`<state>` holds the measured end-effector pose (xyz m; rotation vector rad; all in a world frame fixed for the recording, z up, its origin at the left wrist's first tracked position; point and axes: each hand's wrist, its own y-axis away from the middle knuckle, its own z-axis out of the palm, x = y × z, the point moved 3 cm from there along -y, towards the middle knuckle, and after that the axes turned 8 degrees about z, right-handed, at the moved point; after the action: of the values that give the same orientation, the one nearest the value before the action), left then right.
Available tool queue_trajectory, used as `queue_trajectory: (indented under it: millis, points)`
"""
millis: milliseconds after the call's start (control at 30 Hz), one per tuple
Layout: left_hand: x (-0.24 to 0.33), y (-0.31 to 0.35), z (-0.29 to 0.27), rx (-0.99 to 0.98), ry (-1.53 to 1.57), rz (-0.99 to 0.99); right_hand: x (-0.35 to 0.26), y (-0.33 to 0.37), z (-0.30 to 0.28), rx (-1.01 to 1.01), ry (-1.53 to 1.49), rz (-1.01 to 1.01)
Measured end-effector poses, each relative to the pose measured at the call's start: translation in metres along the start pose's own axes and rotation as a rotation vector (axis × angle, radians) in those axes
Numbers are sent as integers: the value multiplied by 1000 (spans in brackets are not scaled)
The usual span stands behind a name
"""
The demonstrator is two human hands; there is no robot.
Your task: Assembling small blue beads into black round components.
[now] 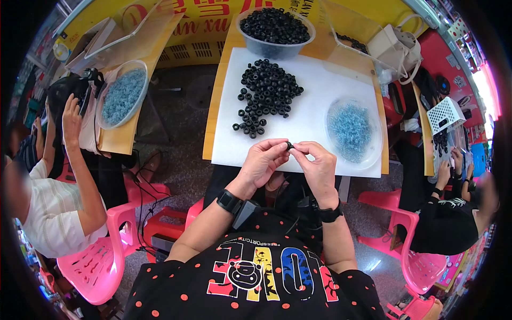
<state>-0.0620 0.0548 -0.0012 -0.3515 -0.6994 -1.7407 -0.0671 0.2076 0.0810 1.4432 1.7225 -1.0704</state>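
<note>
My left hand (262, 162) and my right hand (318, 166) meet in front of my chest, just over the near edge of a white board (290, 140). Both have thumb and forefinger closed on one small black piece (289, 145); whether anything tiny sits with it is hidden by the fingertips. Beyond them lies a loose heap of similar black round pieces (269, 88), several showing a hole in the middle. To the right of my hands stands a shallow clear tub (374, 152) full of tiny pale blue see-through parts (349, 128).
A deep clear tub (276, 50) piled with more black pieces stands at the far edge. At left, a person in white (56, 208) sits by another tub of blue parts (124, 96). Another person in black (445, 224) works at right. Pink chairs (93, 269) flank me.
</note>
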Motion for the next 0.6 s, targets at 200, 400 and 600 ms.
queue_trajectory:
  millis: [200, 400, 600]
  points:
    - [0, -4, -2, 6, -30, 45, -3, -5, 1, -21, 64, -28]
    - [-8, -3, -9, 19, -162, 1, 7, 0, 0, -86, 112, 101]
    - [-7, 3, -4, -78, -52, -22, 31, 2, 4, -162, -203, 306]
